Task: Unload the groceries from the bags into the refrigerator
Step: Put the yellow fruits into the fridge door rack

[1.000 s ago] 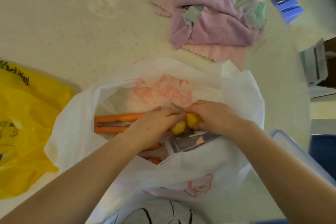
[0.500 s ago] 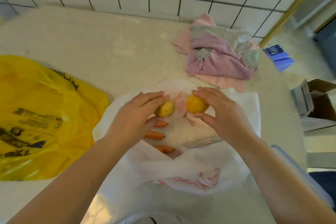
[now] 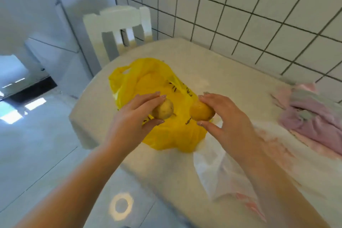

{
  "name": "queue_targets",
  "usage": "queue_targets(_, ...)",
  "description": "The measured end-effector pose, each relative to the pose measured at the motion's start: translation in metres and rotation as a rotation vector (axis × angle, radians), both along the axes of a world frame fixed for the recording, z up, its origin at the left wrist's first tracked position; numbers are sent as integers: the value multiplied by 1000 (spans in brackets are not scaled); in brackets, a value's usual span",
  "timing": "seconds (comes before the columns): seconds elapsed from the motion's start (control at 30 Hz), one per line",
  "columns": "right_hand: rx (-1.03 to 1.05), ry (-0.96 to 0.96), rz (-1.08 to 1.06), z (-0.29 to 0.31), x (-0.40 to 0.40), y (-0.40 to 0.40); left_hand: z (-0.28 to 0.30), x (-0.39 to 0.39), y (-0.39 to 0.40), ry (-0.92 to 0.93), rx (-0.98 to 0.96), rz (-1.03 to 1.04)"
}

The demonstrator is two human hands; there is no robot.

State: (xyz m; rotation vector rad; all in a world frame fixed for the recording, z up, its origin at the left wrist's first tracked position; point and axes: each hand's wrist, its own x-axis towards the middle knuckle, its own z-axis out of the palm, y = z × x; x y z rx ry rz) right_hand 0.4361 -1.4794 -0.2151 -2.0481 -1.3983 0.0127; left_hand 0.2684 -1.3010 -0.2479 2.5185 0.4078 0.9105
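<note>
My left hand [image 3: 133, 118] grips a small pale-yellow potato [image 3: 163, 111] between thumb and fingers. My right hand [image 3: 224, 122] holds a second, more orange-yellow potato [image 3: 200, 112] the same way. Both are raised above the yellow plastic bag [image 3: 172, 139], which lies crumpled on the cream table [image 3: 231, 72]. The white plastic bag [image 3: 220, 170] with red print lies below my right forearm at the table's near edge; its contents are hidden.
A white slatted chair [image 3: 118, 29] stands at the table's far left end. A white-tiled wall [image 3: 240, 9] runs behind the table. Pink and grey cloths [image 3: 312, 116] are heaped at the right. Pale floor [image 3: 37, 144] lies to the left, with a dark opening at far left.
Both hands have lifted the potatoes out of the white bag and carried them left, over the yellow bag. My view has swung left and upward, bringing in the chair and floor.
</note>
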Motion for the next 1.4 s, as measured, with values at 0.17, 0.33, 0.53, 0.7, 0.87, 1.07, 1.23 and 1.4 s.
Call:
queue_targets(0.17,39,-54,137,10,-102,103,15,-128,69,63,117,169)
queue_targets(0.33,65,-106,295,13,-218,210,27,-264,142,137,177,394)
queue_targets(0.53,73,-124,455,27,-332,319,41,-390,216,142,189,576)
queue_targets(0.7,34,-122,578,27,-388,399,38,-448,269,109,179,680)
queue_targets(0.87,68,-160,633,20,-422,487,26,-479,335,99,179,745)
queue_targets(1.07,142,-152,675,18,-443,623,35,-498,455,110,170,784)
queue_targets(1.23,211,-153,630,41,-440,725,60,-492,563,67,195,784)
queue_targets(1.4,263,-241,452,59,-426,789,76,-465,650,12,249,682)
